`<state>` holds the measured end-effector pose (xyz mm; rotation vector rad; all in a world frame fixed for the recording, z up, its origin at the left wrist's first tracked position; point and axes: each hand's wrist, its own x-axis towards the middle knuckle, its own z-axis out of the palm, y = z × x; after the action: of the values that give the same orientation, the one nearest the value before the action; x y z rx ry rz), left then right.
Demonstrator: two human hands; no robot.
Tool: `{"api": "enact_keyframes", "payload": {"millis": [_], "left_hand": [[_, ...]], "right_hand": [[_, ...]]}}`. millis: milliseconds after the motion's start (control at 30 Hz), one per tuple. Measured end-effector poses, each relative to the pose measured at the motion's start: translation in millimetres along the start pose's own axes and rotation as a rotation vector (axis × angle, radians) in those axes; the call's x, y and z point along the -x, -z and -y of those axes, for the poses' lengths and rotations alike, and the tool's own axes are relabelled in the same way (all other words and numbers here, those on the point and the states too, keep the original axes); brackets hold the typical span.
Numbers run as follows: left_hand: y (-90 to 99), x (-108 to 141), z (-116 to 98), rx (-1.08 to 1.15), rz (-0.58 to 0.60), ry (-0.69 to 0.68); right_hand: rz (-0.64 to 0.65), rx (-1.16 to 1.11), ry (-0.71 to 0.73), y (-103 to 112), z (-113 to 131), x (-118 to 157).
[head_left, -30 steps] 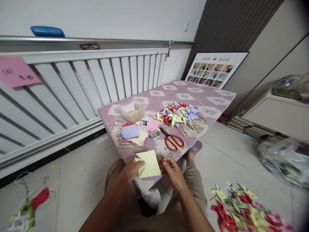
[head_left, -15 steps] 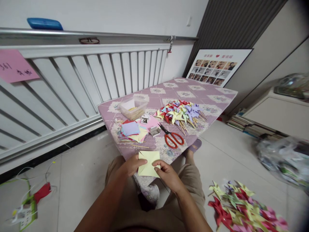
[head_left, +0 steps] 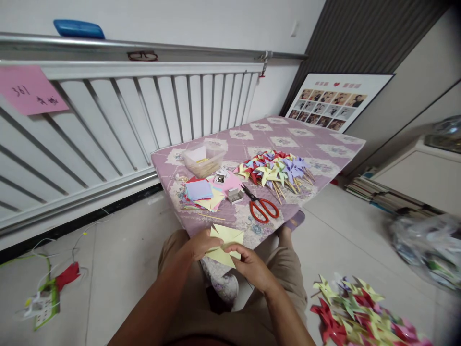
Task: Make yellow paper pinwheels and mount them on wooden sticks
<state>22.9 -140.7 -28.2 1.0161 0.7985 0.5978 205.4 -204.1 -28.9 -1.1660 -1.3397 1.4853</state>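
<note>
A person's left hand (head_left: 202, 243) grips the left edge of a pale yellow paper square (head_left: 230, 236), slit in from its corners, while the right hand (head_left: 249, 262) pinches it near the middle, the sheet held between them above the near end of a cloth-covered table (head_left: 237, 146). Just beyond the hands lies a thin stick (head_left: 212, 216); past it sit a stack of coloured paper (head_left: 199, 190) and a small open box (head_left: 235, 195). Red-handled scissors (head_left: 262, 210) rest ahead of the right hand, with a pile of finished pinwheels (head_left: 275, 170) farther out and a clear plastic container (head_left: 204, 161) beyond the paper stack. More pinwheels (head_left: 367, 312) cover the floor to the right hand's right.
</note>
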Motion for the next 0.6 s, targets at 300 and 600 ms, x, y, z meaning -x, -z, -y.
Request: {"api": "enact_keyframes", "payload": {"millis": [300, 600], "left_hand": [[0.8, -1.9, -3.6, -0.027, -0.014, 0.018], [-3.9, -7.3, -2.2, -0.079, -0.054, 0.022]], "right_hand": [[-0.018, 0.099, 0.01, 0.7, 1.3, -4.8], [-0.043, 0.069, -0.013, 0.3, -6.9, -9.1]]}}
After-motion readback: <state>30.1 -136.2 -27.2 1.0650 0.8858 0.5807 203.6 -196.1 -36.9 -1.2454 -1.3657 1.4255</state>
